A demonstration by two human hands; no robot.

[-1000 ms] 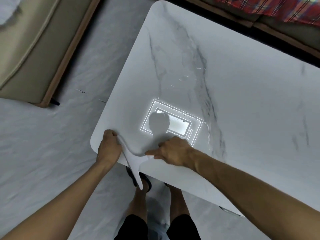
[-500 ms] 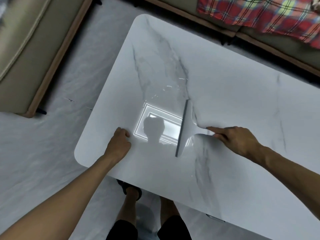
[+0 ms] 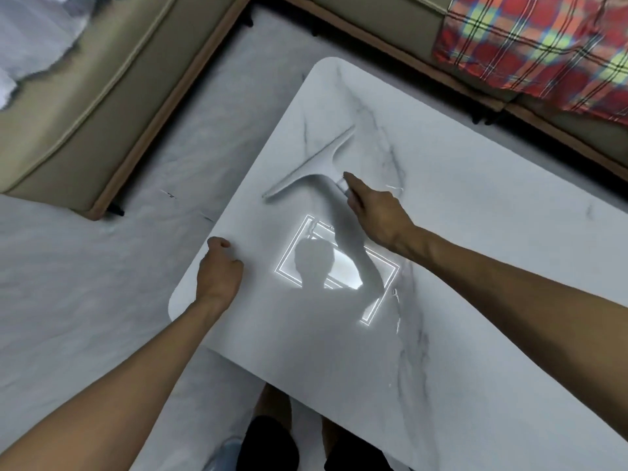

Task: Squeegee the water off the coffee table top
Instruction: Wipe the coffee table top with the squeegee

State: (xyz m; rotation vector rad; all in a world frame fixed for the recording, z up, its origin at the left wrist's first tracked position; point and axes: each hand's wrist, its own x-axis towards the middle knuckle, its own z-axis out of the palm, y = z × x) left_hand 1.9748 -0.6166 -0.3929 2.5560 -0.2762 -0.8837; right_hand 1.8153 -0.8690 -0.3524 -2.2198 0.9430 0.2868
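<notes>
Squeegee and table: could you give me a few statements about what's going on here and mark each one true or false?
1. The right hand holds the squeegee by its handle. True.
2. The left hand also grips the squeegee. False: it rests fisted near the table's left edge.
3. The squeegee blade is on the floor. False: it is over the tabletop.
4. A plaid blanket lies on the sofa beyond the table. True.

Glossy marble-look table top — matt plastic squeegee.
</notes>
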